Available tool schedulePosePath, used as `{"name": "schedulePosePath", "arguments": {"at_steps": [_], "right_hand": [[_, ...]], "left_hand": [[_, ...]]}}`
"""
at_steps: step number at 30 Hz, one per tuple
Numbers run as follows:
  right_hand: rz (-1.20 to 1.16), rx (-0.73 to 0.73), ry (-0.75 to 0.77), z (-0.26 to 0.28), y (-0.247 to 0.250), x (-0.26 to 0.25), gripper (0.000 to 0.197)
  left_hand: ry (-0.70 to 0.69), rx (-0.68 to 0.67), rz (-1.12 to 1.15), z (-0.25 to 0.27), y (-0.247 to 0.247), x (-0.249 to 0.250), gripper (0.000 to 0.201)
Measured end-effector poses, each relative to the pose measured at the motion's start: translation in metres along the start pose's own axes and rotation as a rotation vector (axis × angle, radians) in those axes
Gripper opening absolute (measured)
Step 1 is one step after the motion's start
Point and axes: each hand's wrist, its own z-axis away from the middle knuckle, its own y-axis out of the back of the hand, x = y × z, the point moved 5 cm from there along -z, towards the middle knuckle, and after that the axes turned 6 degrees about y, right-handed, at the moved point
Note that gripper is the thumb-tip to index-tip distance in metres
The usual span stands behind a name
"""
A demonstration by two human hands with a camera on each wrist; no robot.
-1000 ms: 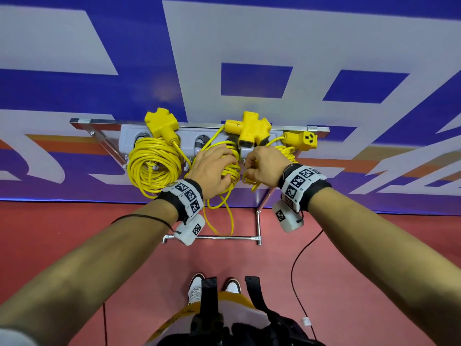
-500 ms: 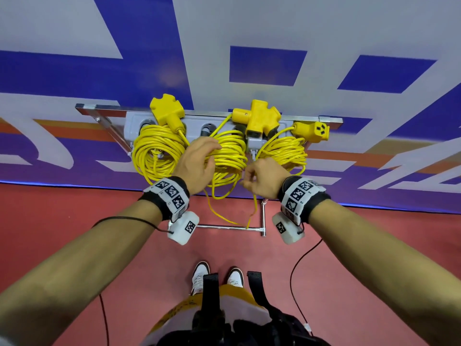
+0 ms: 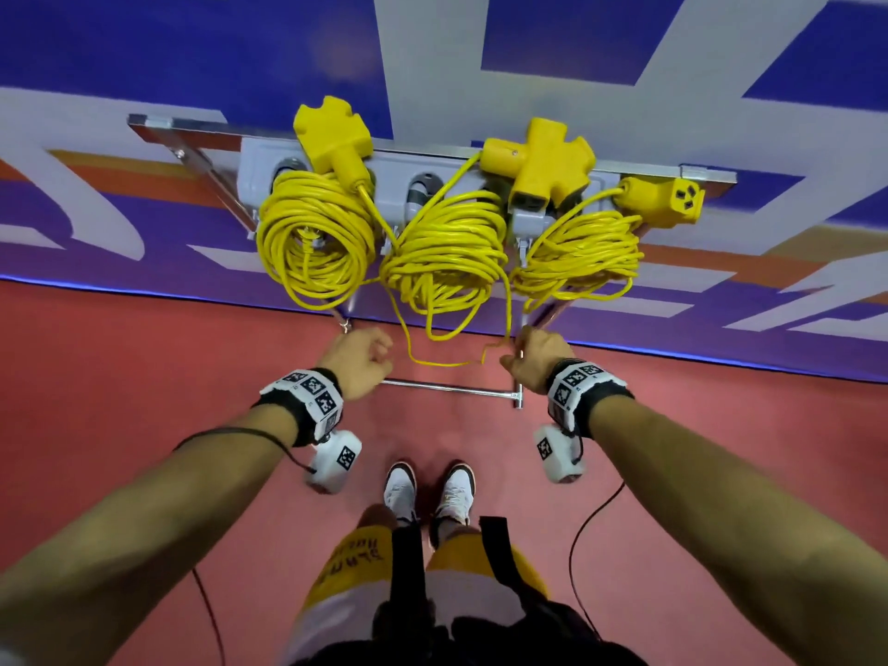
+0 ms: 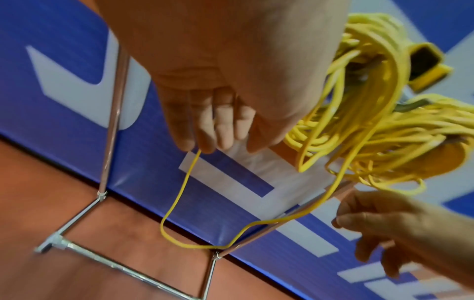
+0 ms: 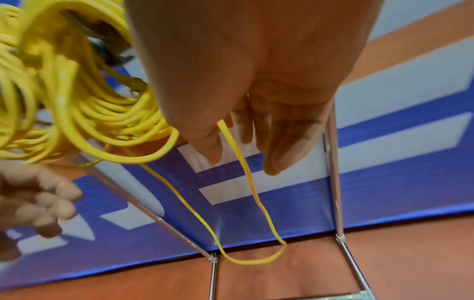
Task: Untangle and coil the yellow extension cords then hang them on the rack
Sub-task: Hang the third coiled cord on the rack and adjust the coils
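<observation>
Three yellow extension cords are seen hung along the rack (image 3: 192,129). The left coil (image 3: 312,233) is near its left end, the middle coil (image 3: 447,252) is at its centre, and the right coil (image 3: 576,257) is by its right end. Chunky yellow socket heads are perched along the top rail. The windings are thin and bright, bundled loosely rather than neatly.

One loose strand (image 3: 432,362) is left drooping below the middle coil, well under the other loops. That strand is caught by the right hand (image 3: 533,358). In the right wrist view it is seen running between thumb and fingers (image 5: 282,146), apparently pinched. The left hand (image 3: 358,360) is held just beside the low loop, fingers loosely curled, with nothing gripped. From the left wrist view the strand only appears to pass behind those fingers.

The step in hand is judged to be the tidying of this last slack, with the hanging itself seemingly done. The strand should be lifted gently and laid round in the same direction as the middle coil's windings. The coil should be steadied by the free hand so it is not dragged off its hook. A sharp tug is best avoided, since neighbouring loops could be pulled loose. The tail is best tucked so nothing is left trailing toward the rack's lower crossbar (image 3: 447,387).
</observation>
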Motion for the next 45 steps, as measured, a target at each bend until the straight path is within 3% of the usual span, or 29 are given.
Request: {"name": "schedulePosePath", "arguments": {"at_steps": [2,5,8,10,12,16,19,22,24,27,30,33,34,36,37,40,43,45], "right_hand": [[-0.168,0.081,-0.097,-0.008,-0.005,0.006,0.059],[-0.386,0.087,-0.068,-0.022,-0.015,-0.001,0.078],[-0.438,0.119,-0.005,-0.045,-0.032,-0.011,0.063],[-0.513,0.186,0.024,-0.057,-0.046,-0.014,0.038],[-0.593,0.231,0.062,-0.064,-0.056,-0.017,0.011],[-0.672,0.283,0.109,-0.072,-0.068,-0.018,0.008],[-0.875,0.248,0.051,-0.071,-0.082,-0.017,0.008],[-1.005,0.157,0.041,-0.06,-0.09,-0.037,0.017],[-1.073,0.081,0.042,-0.05,-0.093,-0.055,0.022],[-1.106,-0.026,0.036,-0.031,-0.091,-0.075,0.024],[-1.093,-0.113,0.087,-0.007,-0.084,-0.096,0.028],[-0.993,-0.113,0.133,0.012,-0.071,-0.11,0.027],[-0.93,-0.075,0.151,0.017,-0.065,-0.111,0.023],[-0.827,-0.021,0.156,0.026,-0.058,-0.108,0.013],[-0.79,-0.028,0.132,0.031,-0.059,-0.104,0.019],[-0.661,-0.137,0.085,0.055,-0.07,-0.101,0.061],[-0.524,-0.26,0.087,0.075,-0.091,-0.109,0.041],[-0.56,-0.242,0.09,0.082,-0.1,-0.113,0.038]], "left_hand": [[0.118,-0.024,0.035,-0.019,-0.006,-0.012,0.037],[0.198,-0.003,0.219,-0.049,-0.007,-0.015,0.063],[0.18,0.061,0.236,-0.081,-0.011,-0.008,0.065],[0.116,0.076,0.147,-0.101,-0.021,-0.002,0.048],[0.089,0.045,0.029,-0.113,-0.03,0.007,0.046],[0.164,-0.005,0.14,-0.144,-0.048,-0.013,0.044],[0.047,-0.123,0.275,-0.128,-0.077,-0.014,0.038],[-0.074,-0.304,0.354,-0.085,-0.105,-0.012,0.074],[-0.025,-0.363,0.369,-0.063,-0.116,-0.022,0.095],[0.077,-0.386,0.381,-0.041,-0.108,-0.029,0.098],[0.047,-0.384,0.308,-0.022,-0.093,-0.025,0.078],[0.024,-0.378,0.37,-0.004,-0.077,-0.019,0.03],[0.028,-0.395,0.442,0.004,-0.07,-0.016,0.022],[0.095,-0.429,0.592,0.019,-0.058,-0.015,0.019],[0.135,-0.437,0.663,0.026,-0.052,-0.015,0.017],[0.213,-0.475,0.919,0.042,-0.042,-0.009,0.012],[0.282,-0.456,1.156,0.049,-0.035,0.006,0.01],[0.314,-0.432,1.24,0.053,-0.033,0.015,0.005]]}}
